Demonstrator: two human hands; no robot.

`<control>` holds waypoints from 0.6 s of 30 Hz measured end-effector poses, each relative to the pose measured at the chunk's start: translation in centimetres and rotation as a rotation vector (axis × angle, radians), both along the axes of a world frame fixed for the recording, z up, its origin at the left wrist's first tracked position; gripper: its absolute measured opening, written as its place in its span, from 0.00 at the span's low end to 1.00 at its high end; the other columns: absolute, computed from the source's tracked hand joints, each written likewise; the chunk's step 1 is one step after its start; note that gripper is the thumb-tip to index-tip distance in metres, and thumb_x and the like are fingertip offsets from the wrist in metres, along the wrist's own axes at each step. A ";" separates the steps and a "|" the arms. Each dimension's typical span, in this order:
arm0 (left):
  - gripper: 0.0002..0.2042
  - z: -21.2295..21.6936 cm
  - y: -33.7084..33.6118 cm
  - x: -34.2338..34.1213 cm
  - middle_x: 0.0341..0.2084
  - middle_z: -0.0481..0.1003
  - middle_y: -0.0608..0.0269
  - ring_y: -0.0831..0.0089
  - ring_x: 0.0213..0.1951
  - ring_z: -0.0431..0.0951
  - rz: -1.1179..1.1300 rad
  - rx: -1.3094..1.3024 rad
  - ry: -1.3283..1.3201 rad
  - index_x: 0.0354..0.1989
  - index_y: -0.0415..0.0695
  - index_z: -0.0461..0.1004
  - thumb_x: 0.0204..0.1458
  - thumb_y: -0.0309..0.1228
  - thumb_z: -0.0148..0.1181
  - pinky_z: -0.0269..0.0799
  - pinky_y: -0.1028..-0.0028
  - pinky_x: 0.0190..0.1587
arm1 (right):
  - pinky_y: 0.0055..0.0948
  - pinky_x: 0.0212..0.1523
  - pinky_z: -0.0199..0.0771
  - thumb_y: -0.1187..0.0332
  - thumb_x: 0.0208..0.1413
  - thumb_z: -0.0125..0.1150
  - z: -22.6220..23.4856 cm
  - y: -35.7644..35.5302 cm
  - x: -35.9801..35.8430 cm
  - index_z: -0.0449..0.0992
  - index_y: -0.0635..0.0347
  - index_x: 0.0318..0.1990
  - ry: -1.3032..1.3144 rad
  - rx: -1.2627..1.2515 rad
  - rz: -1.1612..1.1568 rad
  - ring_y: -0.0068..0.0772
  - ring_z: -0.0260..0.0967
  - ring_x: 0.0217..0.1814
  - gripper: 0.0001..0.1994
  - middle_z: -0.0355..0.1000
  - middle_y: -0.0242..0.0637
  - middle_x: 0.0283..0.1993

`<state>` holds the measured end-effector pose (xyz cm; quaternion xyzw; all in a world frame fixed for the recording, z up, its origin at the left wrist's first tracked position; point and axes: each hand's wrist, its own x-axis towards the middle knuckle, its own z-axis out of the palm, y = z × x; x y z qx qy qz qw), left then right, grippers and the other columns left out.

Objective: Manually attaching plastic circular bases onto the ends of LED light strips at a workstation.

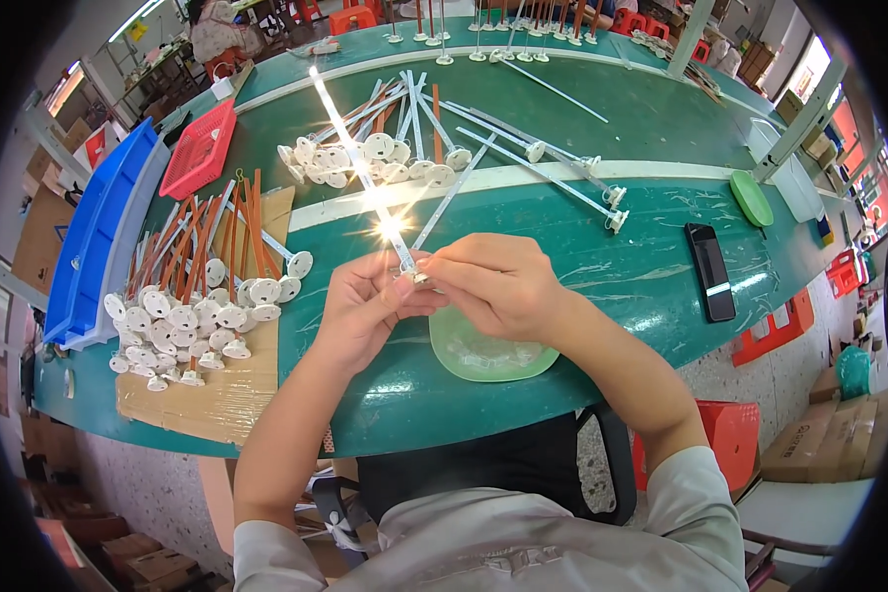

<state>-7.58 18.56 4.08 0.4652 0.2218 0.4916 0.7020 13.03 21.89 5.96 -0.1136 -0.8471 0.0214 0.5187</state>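
My left hand (353, 314) is closed around the small white base of a narrow LED strip (365, 180), which rises tilted to the upper left with bright lit spots. Thumb and fingers of my right hand (503, 281) pinch at the same base; whether a small part sits between them is hidden. Under my hands stands a shallow light green dish (483, 371), with small clear-looking bits inside. Just beyond the hands, another unlit strip (454, 192) lies on the green table (405, 414).
Strips with white round bases lie heaped on cardboard (232, 400) at the left and in a pile (380, 148) farther back. Beside them stand a blue bin (94, 247) and a red basket (199, 148). A phone (708, 271) and green dish (751, 199) lie right.
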 end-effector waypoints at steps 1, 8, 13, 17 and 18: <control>0.17 0.0 0.0 -0.1 0.46 0.78 0.52 0.65 0.45 0.82 -0.019 -0.009 -0.017 0.55 0.32 0.71 0.60 0.29 0.59 0.80 0.68 0.49 | 0.29 0.28 0.78 0.81 0.42 0.67 0.0 0.0 0.0 0.80 0.67 0.38 0.001 -0.003 0.002 0.38 0.77 0.30 0.12 0.78 0.41 0.34; 0.18 -0.5 0.5 -0.2 0.48 0.78 0.50 0.63 0.47 0.81 -0.003 0.015 0.066 0.57 0.32 0.70 0.59 0.27 0.60 0.80 0.65 0.50 | 0.30 0.27 0.77 0.80 0.43 0.67 -0.7 -0.3 -0.2 0.80 0.66 0.36 0.046 0.018 -0.071 0.38 0.77 0.30 0.10 0.78 0.41 0.33; 0.17 0.0 0.7 0.1 0.47 0.78 0.49 0.61 0.46 0.81 0.063 -0.006 0.082 0.55 0.31 0.71 0.60 0.26 0.58 0.79 0.65 0.51 | 0.30 0.28 0.77 0.79 0.42 0.67 -0.3 0.4 0.1 0.81 0.61 0.36 0.003 -0.095 -0.114 0.36 0.77 0.31 0.11 0.78 0.38 0.34; 0.17 0.3 1.1 -0.1 0.47 0.78 0.49 0.60 0.47 0.81 0.041 -0.009 0.104 0.55 0.31 0.71 0.59 0.26 0.58 0.76 0.63 0.53 | 0.30 0.29 0.77 0.79 0.43 0.67 -0.5 0.9 0.4 0.82 0.61 0.37 0.008 -0.102 -0.053 0.36 0.77 0.31 0.11 0.79 0.37 0.34; 0.17 0.3 1.1 -0.3 0.47 0.78 0.49 0.60 0.47 0.81 0.040 -0.018 0.108 0.55 0.31 0.71 0.59 0.26 0.58 0.76 0.63 0.53 | 0.29 0.29 0.78 0.79 0.44 0.67 -0.3 1.0 0.5 0.82 0.60 0.36 0.012 -0.107 -0.040 0.37 0.77 0.31 0.10 0.79 0.37 0.35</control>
